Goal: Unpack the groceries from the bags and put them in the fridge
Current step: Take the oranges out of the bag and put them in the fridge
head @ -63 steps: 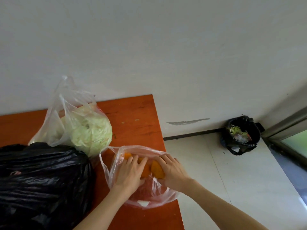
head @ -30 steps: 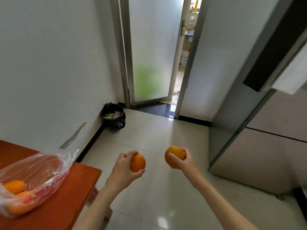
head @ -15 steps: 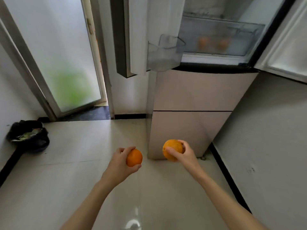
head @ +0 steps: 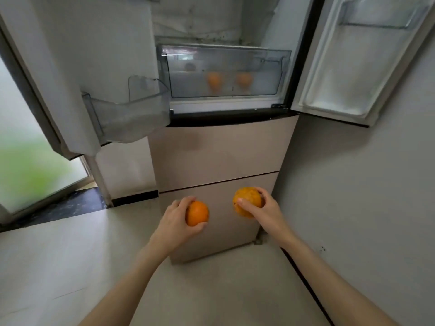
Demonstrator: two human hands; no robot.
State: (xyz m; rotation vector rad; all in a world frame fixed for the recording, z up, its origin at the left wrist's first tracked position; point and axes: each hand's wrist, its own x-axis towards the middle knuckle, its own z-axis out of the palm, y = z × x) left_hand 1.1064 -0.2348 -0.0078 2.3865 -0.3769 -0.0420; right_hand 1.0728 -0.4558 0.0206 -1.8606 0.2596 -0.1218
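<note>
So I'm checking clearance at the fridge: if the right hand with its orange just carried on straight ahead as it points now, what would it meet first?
Probably the closed lower drawer front, not the open compartment: the right hand and its orange sit well below the clear crisper drawer. Depth is uncertain.

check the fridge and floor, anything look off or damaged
The clear bin on the left fridge door sits tilted, its near corner sagging as if partly unseated. The back wall above the drawer looks wrinkled and dark-speckled. Nothing spilled.

A pale tiled floor (head: 58, 267) meets a plain grey wall (head: 364, 196) on the right. Daylight glows green through a frosted glass door (head: 28, 170) at left.
</note>
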